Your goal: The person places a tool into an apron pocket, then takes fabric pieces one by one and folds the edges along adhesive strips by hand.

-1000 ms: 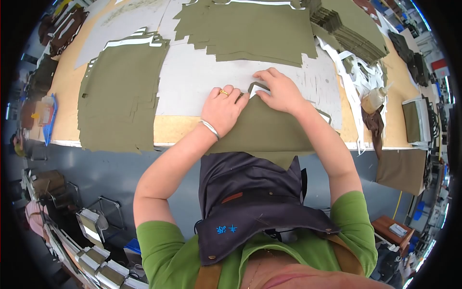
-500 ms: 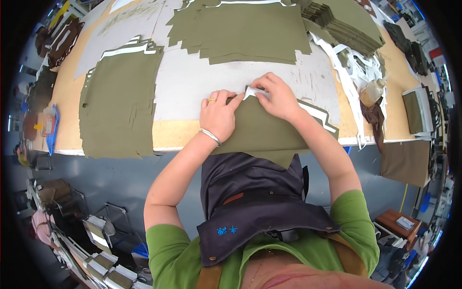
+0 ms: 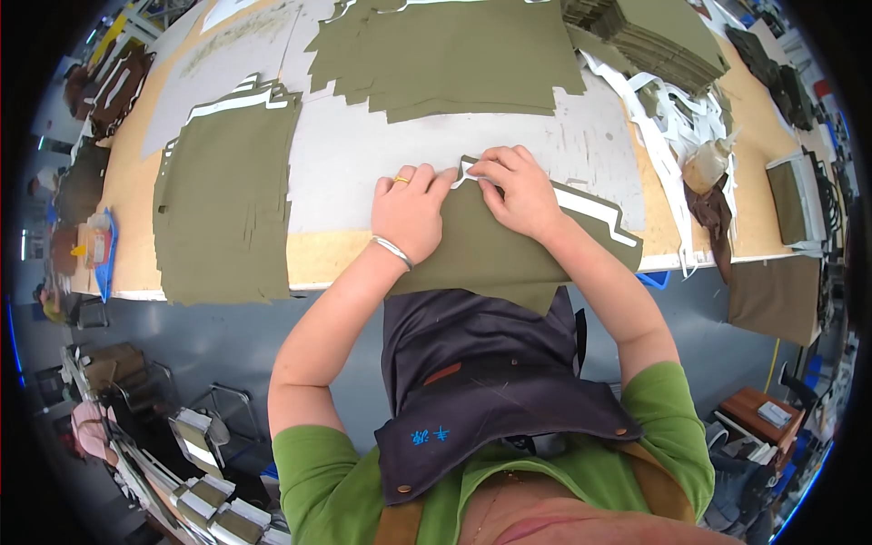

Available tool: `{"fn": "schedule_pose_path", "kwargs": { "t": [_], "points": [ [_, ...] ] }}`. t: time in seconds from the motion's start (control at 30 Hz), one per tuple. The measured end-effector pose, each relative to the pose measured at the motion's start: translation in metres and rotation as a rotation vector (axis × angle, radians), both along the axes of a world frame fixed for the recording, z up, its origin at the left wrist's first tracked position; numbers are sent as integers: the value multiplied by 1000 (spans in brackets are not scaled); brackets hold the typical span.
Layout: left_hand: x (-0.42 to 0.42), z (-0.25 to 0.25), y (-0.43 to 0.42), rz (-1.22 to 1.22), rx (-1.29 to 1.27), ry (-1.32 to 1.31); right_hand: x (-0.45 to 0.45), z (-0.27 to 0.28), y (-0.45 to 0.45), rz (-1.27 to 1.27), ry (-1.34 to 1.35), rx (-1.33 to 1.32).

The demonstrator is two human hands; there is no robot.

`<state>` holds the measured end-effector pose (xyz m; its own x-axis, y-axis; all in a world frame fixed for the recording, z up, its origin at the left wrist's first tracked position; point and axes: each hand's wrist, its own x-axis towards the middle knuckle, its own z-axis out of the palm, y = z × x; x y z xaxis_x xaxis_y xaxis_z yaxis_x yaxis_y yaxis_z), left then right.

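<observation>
An olive-green fabric piece (image 3: 481, 243) lies at the table's front edge, its lower part hanging over toward my apron. A white strip (image 3: 595, 213) runs along its stepped upper right edge. My left hand (image 3: 407, 216), with a ring and a bangle, is on the piece's upper left, fingers bent and close together at the edge. My right hand (image 3: 520, 191) pinches the white strip near the upper corner, thumb and fingers together. Between both hands, a short bit of white strip and a small dark olive tip show. Exactly how the left fingertips grip is partly hidden.
Olive fabric pieces (image 3: 227, 195) with white edging lie at the left, and more fabric pieces (image 3: 445, 59) lie behind. A thick fabric stack (image 3: 658, 41) sits at the back right. White strip scraps (image 3: 668, 127) and a plastic bottle (image 3: 708, 165) are at the right.
My right hand's fingers have come lower and closer to the fabric, and the white bit between the hands looks less raised. My left hand stays at the upper left edge. The view has shifted slightly.
</observation>
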<state>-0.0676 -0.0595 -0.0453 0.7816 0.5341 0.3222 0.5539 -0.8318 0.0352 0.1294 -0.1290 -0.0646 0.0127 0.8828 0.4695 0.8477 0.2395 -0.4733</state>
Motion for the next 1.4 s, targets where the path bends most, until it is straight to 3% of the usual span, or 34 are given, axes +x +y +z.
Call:
{"fn": "schedule_pose_path", "kwargs": {
  "t": [0.33,0.43,0.53,1.4],
  "points": [
    [14,-4,0,-14,126,100,-1,-4,0,-21,8,8],
    [13,0,11,2,-160,30,-1,-4,1,-18,9,15],
    [17,-7,9,75,-226,-67,0,-4,1,-23,17,7],
    [21,-8,4,-4,62,69,-1,-4,0,-32,44,7]
  ]
}}
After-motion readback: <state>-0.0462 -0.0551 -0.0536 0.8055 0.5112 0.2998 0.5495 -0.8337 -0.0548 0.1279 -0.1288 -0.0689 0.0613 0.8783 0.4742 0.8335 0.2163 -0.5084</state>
